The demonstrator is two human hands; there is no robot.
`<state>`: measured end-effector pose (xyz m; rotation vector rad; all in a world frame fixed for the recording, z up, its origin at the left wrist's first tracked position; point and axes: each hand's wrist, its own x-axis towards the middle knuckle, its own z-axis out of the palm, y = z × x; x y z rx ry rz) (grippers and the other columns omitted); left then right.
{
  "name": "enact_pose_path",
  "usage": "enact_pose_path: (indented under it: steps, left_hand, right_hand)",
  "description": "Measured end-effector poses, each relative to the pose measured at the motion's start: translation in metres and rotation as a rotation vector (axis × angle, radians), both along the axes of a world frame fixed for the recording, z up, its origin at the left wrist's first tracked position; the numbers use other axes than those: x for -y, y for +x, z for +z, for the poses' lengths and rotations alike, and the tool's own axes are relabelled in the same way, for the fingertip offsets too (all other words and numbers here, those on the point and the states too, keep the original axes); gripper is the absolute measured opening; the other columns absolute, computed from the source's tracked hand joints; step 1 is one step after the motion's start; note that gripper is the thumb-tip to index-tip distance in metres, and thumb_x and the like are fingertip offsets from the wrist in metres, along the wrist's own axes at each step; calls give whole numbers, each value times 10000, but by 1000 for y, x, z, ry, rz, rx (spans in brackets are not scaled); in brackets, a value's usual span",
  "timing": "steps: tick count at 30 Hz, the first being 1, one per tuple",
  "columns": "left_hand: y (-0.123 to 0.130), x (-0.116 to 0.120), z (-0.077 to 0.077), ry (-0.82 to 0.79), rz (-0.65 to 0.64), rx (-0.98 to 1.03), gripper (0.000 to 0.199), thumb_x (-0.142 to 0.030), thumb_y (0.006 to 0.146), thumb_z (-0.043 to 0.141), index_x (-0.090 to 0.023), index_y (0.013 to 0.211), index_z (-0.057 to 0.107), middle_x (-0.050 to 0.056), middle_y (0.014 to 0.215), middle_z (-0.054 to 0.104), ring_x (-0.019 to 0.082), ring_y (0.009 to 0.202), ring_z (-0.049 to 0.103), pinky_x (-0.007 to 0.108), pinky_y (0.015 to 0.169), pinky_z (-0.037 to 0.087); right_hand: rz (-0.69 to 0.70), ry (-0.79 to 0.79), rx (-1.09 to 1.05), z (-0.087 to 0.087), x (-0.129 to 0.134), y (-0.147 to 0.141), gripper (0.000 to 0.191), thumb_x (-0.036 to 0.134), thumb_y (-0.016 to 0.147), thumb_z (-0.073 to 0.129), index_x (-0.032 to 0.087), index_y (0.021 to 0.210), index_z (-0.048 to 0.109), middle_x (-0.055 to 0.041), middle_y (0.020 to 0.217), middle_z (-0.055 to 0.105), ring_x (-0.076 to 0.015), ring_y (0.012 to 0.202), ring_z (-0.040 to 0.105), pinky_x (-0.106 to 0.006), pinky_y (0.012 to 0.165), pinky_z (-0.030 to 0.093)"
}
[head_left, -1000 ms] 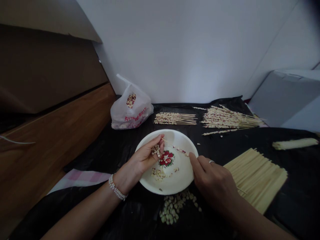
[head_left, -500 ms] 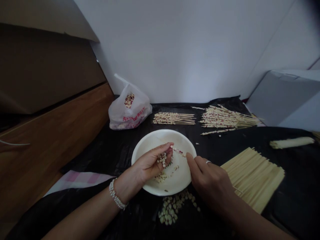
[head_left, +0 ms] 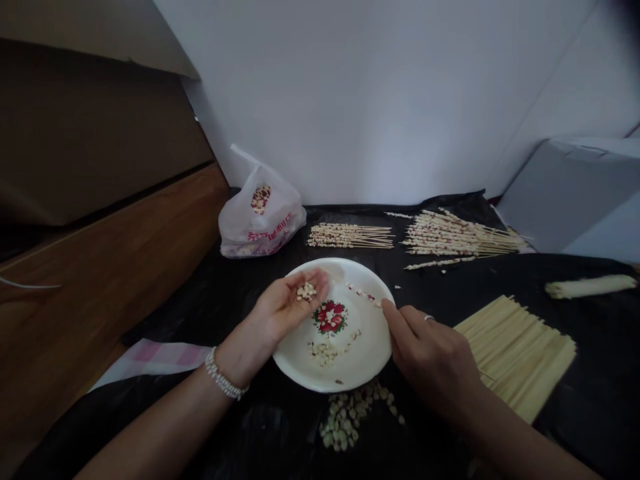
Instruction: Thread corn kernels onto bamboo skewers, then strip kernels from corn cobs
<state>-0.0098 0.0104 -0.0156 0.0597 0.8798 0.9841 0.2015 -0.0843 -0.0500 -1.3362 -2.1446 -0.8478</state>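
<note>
Palm up over the left of a white bowl [head_left: 367,363], my left hand [head_left: 295,303] cups a small heap of pale corn kernels [head_left: 306,291], its fingers loosely curled. At the bowl's right rim my right hand [head_left: 433,353] is closed on a thin skewer threaded with cream and dark red kernels [head_left: 364,294]. The skewer points left over the bowl, its tip apart from my left hand. Loose kernels [head_left: 323,353] lie in the bowl beside a printed red flower [head_left: 331,317].
Black plastic covers the work surface. Pale greenish kernels [head_left: 343,420] lie before the bowl. A bag of kernels [head_left: 263,223] stands behind it, left of two groups of threaded skewers [head_left: 345,235]. Bare sticks [head_left: 520,353] lie right. A white wall [head_left: 350,100] rises behind.
My left hand has moved left and slightly up, away from the skewer's tip, and its palm has opened upward, uncovering the flower print. My right hand still grips the skewer, slightly farther right.
</note>
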Motion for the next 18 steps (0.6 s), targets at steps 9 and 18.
enact_pose_path:
  steps: [9, 18]
  left_hand:
    - [4, 4, -1, -69, -104, 7, 393, -7, 917, 362, -48, 1274, 521, 155, 967, 688, 181, 856, 702, 254, 743, 585]
    - [7, 6, -7, -67, -55, 80, 368, 4, 904, 422, -81, 1228, 574, 104, 882, 700, 148, 742, 697, 230, 684, 594]
  right_hand:
    - [19, -19, -14, -1, 2, 0, 264, 78, 892, 486, 79, 1087, 665, -22, 682, 584, -137, 545, 463, -294, 537, 307]
    - [34, -15, -22, 2, 2, -3, 258, 93, 905, 479, 73, 1070, 677, -25, 677, 580, -137, 538, 463, -297, 534, 303]
